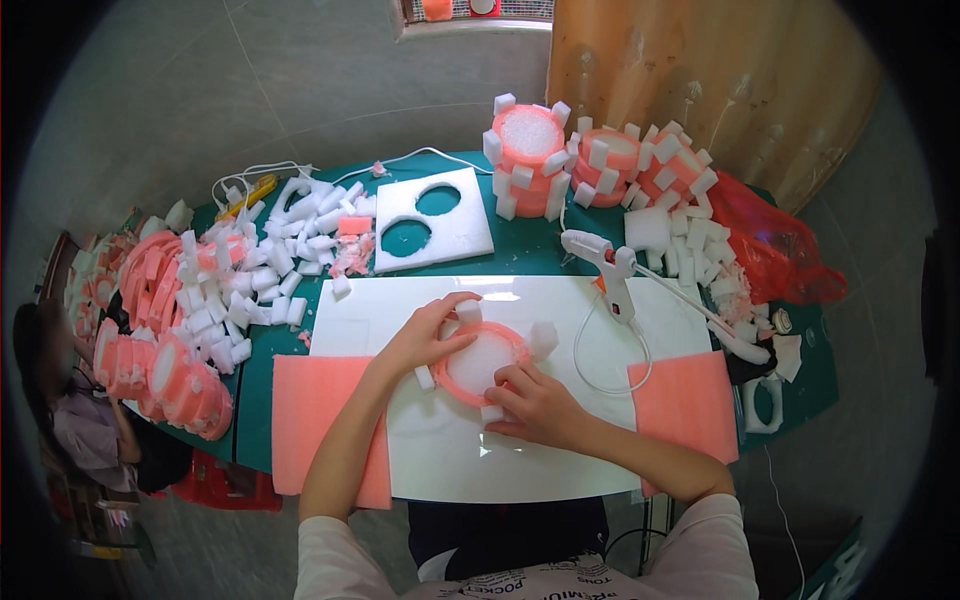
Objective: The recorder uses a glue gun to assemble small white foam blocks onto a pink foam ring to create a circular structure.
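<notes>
A round pink foam ring with a white foam centre (483, 366) lies flat on the white board in front of me. Small white foam blocks stick out around its rim, one of them at its right side (543, 340). My left hand (432, 338) reaches over the ring's far left, its fingers closed on a white foam block (468, 312) at the far edge. At the near right edge, my right hand (537, 405) pinches another white block (491, 413) against the ring. A white glue gun (606, 262) rests to the right, its cable looping on the board.
Stacked pink rings with white blocks (530, 160) stand at the back. White foam pieces (285, 245) pile up on the left, near a foam sheet with two holes (465, 235). Pink foam sheets (330, 430) flank the board (440, 470). Another person (95, 430) sits far left.
</notes>
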Action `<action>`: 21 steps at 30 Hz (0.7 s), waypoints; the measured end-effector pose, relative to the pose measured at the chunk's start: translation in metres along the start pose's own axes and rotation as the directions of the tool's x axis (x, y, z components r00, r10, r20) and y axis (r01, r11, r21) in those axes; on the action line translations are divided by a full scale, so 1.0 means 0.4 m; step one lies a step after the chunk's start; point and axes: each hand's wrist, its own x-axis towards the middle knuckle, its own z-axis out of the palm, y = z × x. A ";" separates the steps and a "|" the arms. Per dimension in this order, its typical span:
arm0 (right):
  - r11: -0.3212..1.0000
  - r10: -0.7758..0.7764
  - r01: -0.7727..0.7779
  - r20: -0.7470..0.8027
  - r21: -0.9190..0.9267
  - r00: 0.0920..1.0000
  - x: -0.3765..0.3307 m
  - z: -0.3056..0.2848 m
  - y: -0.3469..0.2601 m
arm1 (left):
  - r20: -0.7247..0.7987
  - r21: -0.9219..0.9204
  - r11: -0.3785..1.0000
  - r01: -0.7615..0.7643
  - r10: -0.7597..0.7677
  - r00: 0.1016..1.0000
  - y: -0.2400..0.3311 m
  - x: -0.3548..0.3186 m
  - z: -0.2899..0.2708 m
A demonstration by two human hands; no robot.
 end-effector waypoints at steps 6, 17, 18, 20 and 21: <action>1.000 -0.002 0.002 -0.003 -0.009 1.000 0.000 0.001 -0.001 | 0.005 0.003 1.000 0.001 -0.001 1.000 0.002 -0.003 0.000; 1.000 0.009 -0.009 0.004 -0.012 1.000 0.000 0.000 -0.007 | -0.029 0.020 1.000 -0.001 0.001 1.000 0.002 -0.006 0.003; 1.000 0.008 -0.007 0.004 -0.015 1.000 0.000 0.000 -0.007 | -0.029 0.019 1.000 -0.003 0.004 1.000 0.002 -0.006 0.003; 1.000 0.007 -0.007 0.004 -0.018 1.000 -0.001 0.001 -0.006 | -0.029 0.020 1.000 -0.004 0.004 1.000 0.002 -0.005 0.003; 1.000 0.005 -0.005 0.000 -0.019 1.000 -0.001 0.001 -0.005 | -0.029 0.020 1.000 -0.004 0.004 1.000 0.002 -0.004 0.004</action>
